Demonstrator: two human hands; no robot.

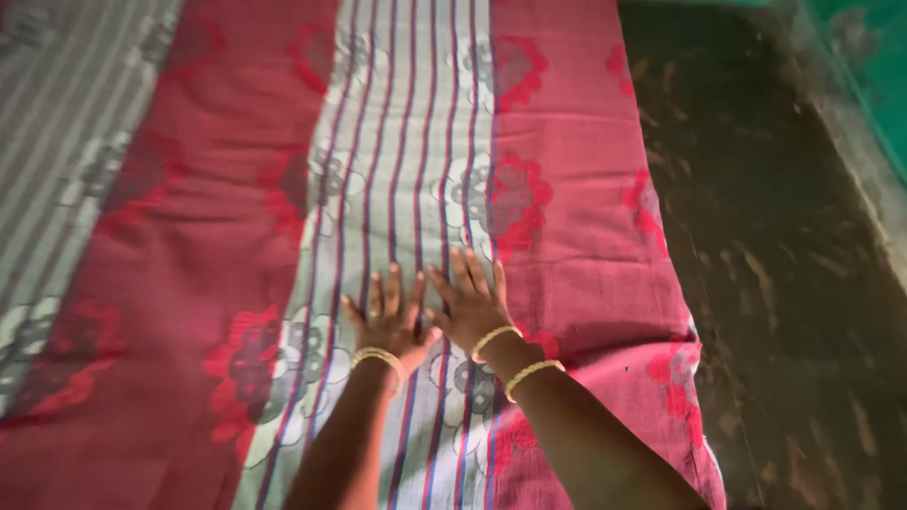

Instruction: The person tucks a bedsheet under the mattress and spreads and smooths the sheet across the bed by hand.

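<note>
A red cloth with flower prints is lying spread flat, filling the left and middle of the view; a pale striped band with thin blue and red lines is running down its centre. The left hand is pressing palm-down on that band, fingers spread and flat, gripping nothing; a gold bangle is sitting at its wrist. Just beside it, thumbs nearly touching, the right hand is lying flat and open on the band's right edge, likewise holding nothing; two gold bangles are circling its wrist. Further right, the cloth's edge is ending against a dark brown floor; a green surface is showing in the top right corner.
</note>
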